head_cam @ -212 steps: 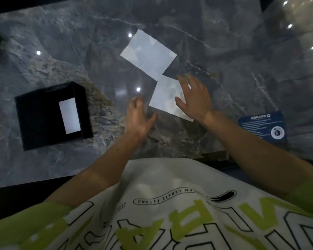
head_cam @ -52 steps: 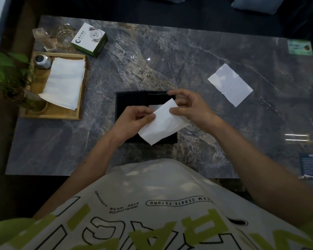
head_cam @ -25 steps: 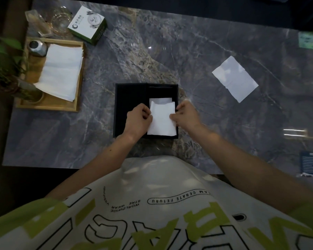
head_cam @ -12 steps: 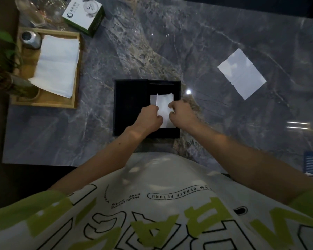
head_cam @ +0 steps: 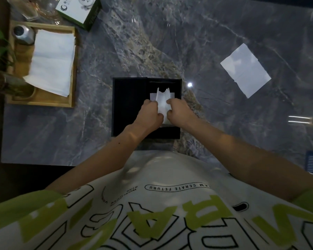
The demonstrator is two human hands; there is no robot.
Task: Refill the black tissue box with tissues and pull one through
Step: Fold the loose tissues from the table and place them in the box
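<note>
**Tissue gathered into the box opening**

Both hands have drawn closer together since a second ago, and the flat sheet they held over the box is now bunched into an upright tuft. At the centre of the frame the left hand [head_cam: 148,114] and the right hand [head_cam: 179,112] meet over the white opening of the black tissue box [head_cam: 130,105]. Each hand's fingers are curled and pressed together, pinching the tissue [head_cam: 162,101] from either side, so that its crumpled top edge stands up just above the knuckles. Whether the lower part of the tissue has gone through the slot I cannot tell; the hands hide it.

My reading is that the sheet is being fed into or drawn up through the opening, which puts the task near its last step. A gentle, even pull should be enough, since thin paper tears easily if the two hands tug apart.

A loose sheet [head_cam: 245,70] lies flat on the counter [head_cam: 215,33] at the upper right, well apart from the box. At the upper left a wooden tray [head_cam: 43,102] holds a stack of tissues [head_cam: 52,62].
</note>
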